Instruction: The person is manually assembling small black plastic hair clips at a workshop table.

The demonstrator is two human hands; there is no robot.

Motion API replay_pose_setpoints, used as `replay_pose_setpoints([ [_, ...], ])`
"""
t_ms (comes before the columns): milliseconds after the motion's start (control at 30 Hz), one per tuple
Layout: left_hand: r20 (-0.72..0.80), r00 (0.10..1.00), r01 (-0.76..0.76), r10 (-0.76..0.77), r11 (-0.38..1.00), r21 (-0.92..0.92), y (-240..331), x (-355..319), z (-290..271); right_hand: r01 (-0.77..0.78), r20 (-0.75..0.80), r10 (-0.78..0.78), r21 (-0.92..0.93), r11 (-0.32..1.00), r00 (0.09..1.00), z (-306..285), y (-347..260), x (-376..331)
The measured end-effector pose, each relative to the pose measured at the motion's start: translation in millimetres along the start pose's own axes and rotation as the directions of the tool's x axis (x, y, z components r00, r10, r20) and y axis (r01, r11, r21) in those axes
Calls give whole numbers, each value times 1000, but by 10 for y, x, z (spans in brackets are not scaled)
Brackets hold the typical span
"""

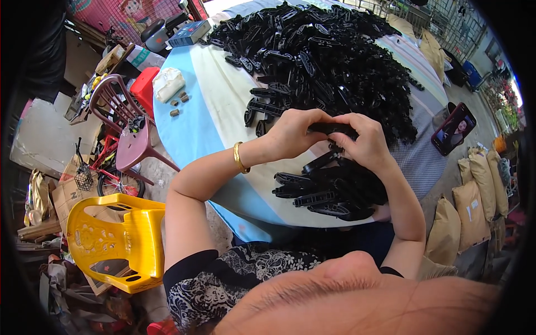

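Note:
My left hand (291, 134), with a gold bangle on its wrist, and my right hand (364, 140) meet over the table. Their fingers are closed round a long, narrow black plastic part (341, 129), pinched at both ends; the fingertips hide much of it. Beyond the hands spreads a large heap of similar black plastic parts (318, 61). Nearer my body, just below the hands, lies a smaller group of longer black plastic pieces (335, 192), piled roughly side by side.
A striped cloth covers the table (215, 89). On its left are a white bag (167, 85), small brown pieces (175, 112) and a blue box (190, 33). At right, a phone (453, 128) leans upright. Around stand a yellow chair (137, 240), a maroon chair (134, 146) and brown sacks (470, 206).

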State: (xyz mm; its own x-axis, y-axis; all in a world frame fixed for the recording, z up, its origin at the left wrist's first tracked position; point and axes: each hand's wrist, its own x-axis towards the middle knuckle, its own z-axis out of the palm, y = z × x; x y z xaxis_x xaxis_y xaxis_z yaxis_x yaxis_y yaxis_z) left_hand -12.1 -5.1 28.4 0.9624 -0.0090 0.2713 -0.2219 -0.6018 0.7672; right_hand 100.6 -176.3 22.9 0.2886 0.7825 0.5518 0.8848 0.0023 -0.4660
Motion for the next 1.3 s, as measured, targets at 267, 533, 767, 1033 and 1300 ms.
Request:
replay_pose_setpoints([
  [267, 179, 983, 69, 34, 839, -540, -151, 45, -28, -564, 473, 306, 684, 462, 826, -198, 244, -5],
  [533, 330, 939, 22, 101, 936, -350, 5, -1, -170, -617, 487, 380, 663, 425, 786, -166, 348, -18],
  [767, 509, 808, -249, 297, 955, -161, 153, -86, -83, -429, 104, 457, 575, 697, 883, -105, 399, -5],
  [1033, 417, 821, -455, 389, 888, 67, 126, -218, 136, -287, -120, 353, 376, 881, 928, 13, 391, -11],
  [1300, 211, 902, -403, 376, 910, 97, -77, 52, -23, -316, -215, 425, 403, 859, 880, -18, 496, -11],
])
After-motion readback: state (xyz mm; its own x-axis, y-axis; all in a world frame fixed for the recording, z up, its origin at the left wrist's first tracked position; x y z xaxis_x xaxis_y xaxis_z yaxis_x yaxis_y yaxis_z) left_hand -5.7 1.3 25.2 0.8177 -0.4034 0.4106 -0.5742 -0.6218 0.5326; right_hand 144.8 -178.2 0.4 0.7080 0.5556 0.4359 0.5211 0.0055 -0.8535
